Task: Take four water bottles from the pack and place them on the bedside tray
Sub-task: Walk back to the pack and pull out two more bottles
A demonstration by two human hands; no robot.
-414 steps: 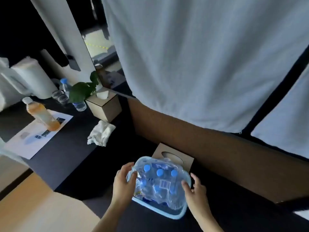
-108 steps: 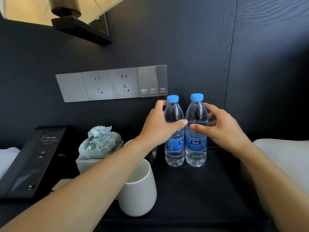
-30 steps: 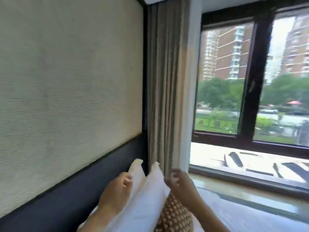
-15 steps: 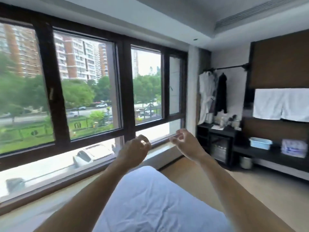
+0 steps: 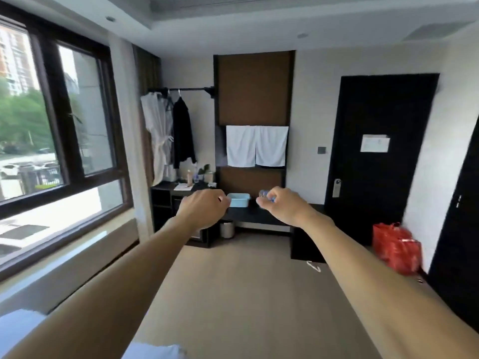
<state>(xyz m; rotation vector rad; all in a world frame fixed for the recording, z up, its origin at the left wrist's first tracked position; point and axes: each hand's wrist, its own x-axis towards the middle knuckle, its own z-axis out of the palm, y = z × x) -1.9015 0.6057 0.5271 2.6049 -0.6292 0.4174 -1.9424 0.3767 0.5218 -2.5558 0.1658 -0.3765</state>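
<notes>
Both bare arms reach forward at chest height. The left hand [image 5: 204,209] is loosely curled, fingers bent in toward the palm, and nothing shows in it. The right hand [image 5: 281,206] is likewise curled, thumb and fingertips drawn near each other; no object is seen in it.

Just past the right hand's fingertips, partly hidden by them, a clear plastic-wrapped pack of water bottles with blue caps [image 5: 264,195] shows on the low black bench [image 5: 246,216] across the room (only a small glimpse of it is visible). Beside it to the left, between the two hands as seen here, sits a pale blue plastic tub [image 5: 239,200].

Above the bench two white towels [image 5: 256,146] hang against a brown wall panel [image 5: 255,89]. To the left, a white robe [image 5: 158,130] and a black garment [image 5: 182,133] hang from a black rail [image 5: 191,88]. A red plastic bag [image 5: 396,247] stands on the beige floor [image 5: 246,275] beside the black door [image 5: 375,151]. A large dark-framed window [image 5: 57,120] fills the left wall.
</notes>
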